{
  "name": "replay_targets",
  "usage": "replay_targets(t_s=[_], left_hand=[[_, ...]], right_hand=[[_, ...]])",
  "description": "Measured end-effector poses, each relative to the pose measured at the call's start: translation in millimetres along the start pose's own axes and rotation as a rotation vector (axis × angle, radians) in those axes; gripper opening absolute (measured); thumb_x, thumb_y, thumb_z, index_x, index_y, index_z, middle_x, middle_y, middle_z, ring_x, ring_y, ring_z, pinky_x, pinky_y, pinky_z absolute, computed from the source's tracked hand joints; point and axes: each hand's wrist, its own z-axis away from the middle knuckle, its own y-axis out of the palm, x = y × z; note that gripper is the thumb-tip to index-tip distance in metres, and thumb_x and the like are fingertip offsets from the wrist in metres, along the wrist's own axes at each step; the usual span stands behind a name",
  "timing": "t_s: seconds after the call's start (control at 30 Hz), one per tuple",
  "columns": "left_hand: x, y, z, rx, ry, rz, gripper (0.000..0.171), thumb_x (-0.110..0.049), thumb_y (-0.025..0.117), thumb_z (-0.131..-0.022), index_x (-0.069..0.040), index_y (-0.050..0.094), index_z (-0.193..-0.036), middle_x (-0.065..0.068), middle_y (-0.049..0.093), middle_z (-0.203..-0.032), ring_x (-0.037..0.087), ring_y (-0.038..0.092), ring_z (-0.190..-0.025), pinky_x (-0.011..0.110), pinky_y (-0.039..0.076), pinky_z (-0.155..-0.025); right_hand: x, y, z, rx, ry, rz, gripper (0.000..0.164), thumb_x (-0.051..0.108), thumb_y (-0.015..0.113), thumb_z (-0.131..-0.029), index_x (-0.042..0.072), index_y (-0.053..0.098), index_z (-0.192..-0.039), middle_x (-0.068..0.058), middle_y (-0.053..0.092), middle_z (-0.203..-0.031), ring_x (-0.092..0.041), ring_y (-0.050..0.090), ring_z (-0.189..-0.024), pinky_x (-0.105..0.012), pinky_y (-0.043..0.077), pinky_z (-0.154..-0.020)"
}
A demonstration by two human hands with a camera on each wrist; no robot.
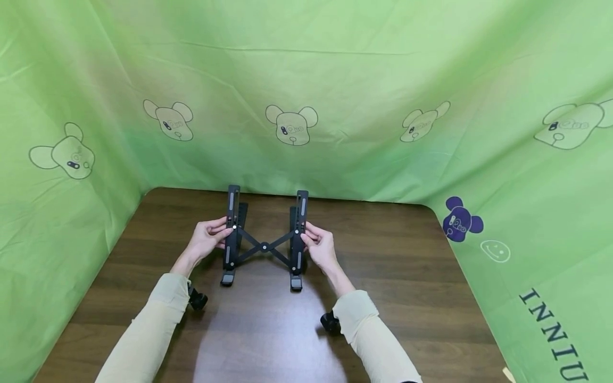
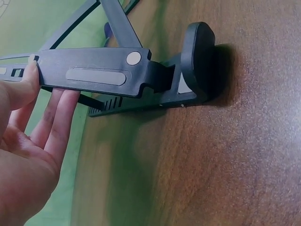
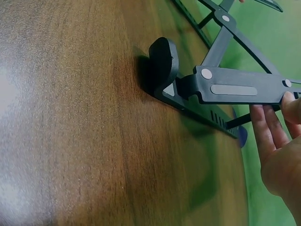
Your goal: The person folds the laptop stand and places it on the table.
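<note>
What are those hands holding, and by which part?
A black stand: the left hand grips its left side bar, the right hand its right side bar, each near the middle.

The stand is black with grey strips and pale rivets, the table wood-grained brown, the near sleeves cream, and the cloth green with outlined animal heads, plus a purple head and dark lettering at right.
</note>
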Motion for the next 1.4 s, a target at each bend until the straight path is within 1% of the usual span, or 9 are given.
replay_targets(t_s=[0.23, 0.43, 0.53, 0.63, 0.73, 0.83, 0.9, 1.13, 1.4], left_hand=[[1.1, 1.9, 0.2, -0.012, -0.017, -0.002, 0.056, 0.001, 0.063, -0.109, 0.01, 0.044, -0.16, 0.036, 0.055, -0.146, -0.001, 0.071, -0.069, 0.018, 0.063, -0.066], [1.2, 5.6, 0.8, -0.01, -0.013, 0.003, 0.056, 0.001, 0.063, -0.109, 0.009, 0.044, -0.16, 0.036, 0.055, -0.145, 0.0, 0.072, -0.068, 0.019, 0.064, -0.067], [1.1, 6.2, 1.6, -0.013, -0.013, 0.002, 0.056, 0.001, 0.063, -0.109, 0.009, 0.044, -0.16, 0.036, 0.055, -0.145, -0.001, 0.071, -0.068, 0.019, 0.064, -0.066], [1.5, 6.6, 2.0, -0.011, -0.01, 0.008, 0.056, 0.001, 0.063, -0.109, 0.01, 0.043, -0.16, 0.037, 0.055, -0.145, -0.001, 0.071, -0.068, 0.019, 0.064, -0.066], [1.9, 7.0, 1.6, 0.0, -0.006, 0.016, 0.056, 0.001, 0.063, -0.109, 0.01, 0.042, -0.16, 0.037, 0.054, -0.144, -0.001, 0.071, -0.068, 0.019, 0.064, -0.066], [1.7, 7.8, 0.5, 0.003, -0.01, 0.027, 0.056, 0.002, 0.063, -0.109, 0.01, 0.042, -0.161, 0.037, 0.056, -0.143, -0.002, 0.072, -0.069, 0.019, 0.064, -0.066], [0.8, 7.9, 0.4, 0.0, -0.011, 0.026, 0.056, 0.002, 0.063, -0.109, 0.009, 0.042, -0.161, 0.037, 0.058, -0.141, -0.002, 0.073, -0.069, 0.019, 0.065, -0.067], [1.2, 5.4, -1.7, 0.003, 0.003, -0.013, 0.056, 0.0, 0.064, -0.109, 0.007, 0.045, -0.161, 0.036, 0.071, -0.131, 0.0, 0.074, -0.072, 0.022, 0.066, -0.068], [1.2, 7.3, -5.7, 0.002, -0.008, -0.028, 0.055, -0.002, 0.064, -0.109, 0.005, 0.046, -0.161, 0.039, 0.068, -0.133, 0.001, 0.073, -0.072, 0.022, 0.066, -0.068]], right_hand=[[-0.3, -0.8, -0.4, 0.008, -0.004, 0.0, 0.042, -0.015, 0.063, -0.102, -0.016, 0.061, -0.144, -0.041, 0.068, -0.127, -0.002, 0.072, -0.072, -0.02, 0.063, -0.062], [-0.9, 0.2, -1.0, 0.008, 0.004, 0.015, 0.043, -0.014, 0.065, -0.102, -0.015, 0.062, -0.144, -0.041, 0.07, -0.125, -0.005, 0.072, -0.07, -0.033, 0.069, -0.066], [-0.9, 0.8, -0.7, 0.011, 0.004, 0.026, 0.043, -0.013, 0.066, -0.102, -0.014, 0.062, -0.144, -0.04, 0.071, -0.124, -0.006, 0.073, -0.071, -0.035, 0.069, -0.066], [-2.1, 0.8, -0.8, 0.009, -0.002, 0.038, 0.042, -0.013, 0.065, -0.102, -0.014, 0.062, -0.144, -0.04, 0.071, -0.124, -0.013, 0.077, -0.073, -0.039, 0.069, -0.067], [-1.8, 0.2, -0.3, 0.006, -0.004, 0.042, 0.042, -0.014, 0.065, -0.102, -0.014, 0.062, -0.144, -0.04, 0.071, -0.124, -0.017, 0.078, -0.075, -0.048, 0.069, -0.07], [-0.4, -0.5, -0.6, 0.008, -0.005, 0.041, 0.043, -0.014, 0.065, -0.102, -0.014, 0.061, -0.145, -0.04, 0.071, -0.123, -0.015, 0.078, -0.073, -0.053, 0.069, -0.072], [0.4, -0.9, -1.4, 0.01, -0.004, 0.037, 0.043, -0.013, 0.065, -0.102, -0.014, 0.061, -0.145, -0.04, 0.071, -0.123, -0.009, 0.075, -0.07, -0.049, 0.069, -0.071], [-0.7, 0.6, -4.5, 0.029, -0.006, 0.008, 0.045, -0.014, 0.063, -0.103, -0.014, 0.058, -0.147, -0.042, 0.072, -0.116, 0.004, 0.068, -0.063, -0.019, 0.063, -0.061], [-1.5, 1.8, -6.0, 0.024, -0.015, 0.013, 0.045, -0.015, 0.062, -0.103, -0.015, 0.057, -0.148, -0.043, 0.072, -0.114, 0.005, 0.068, -0.061, -0.02, 0.064, -0.061]])
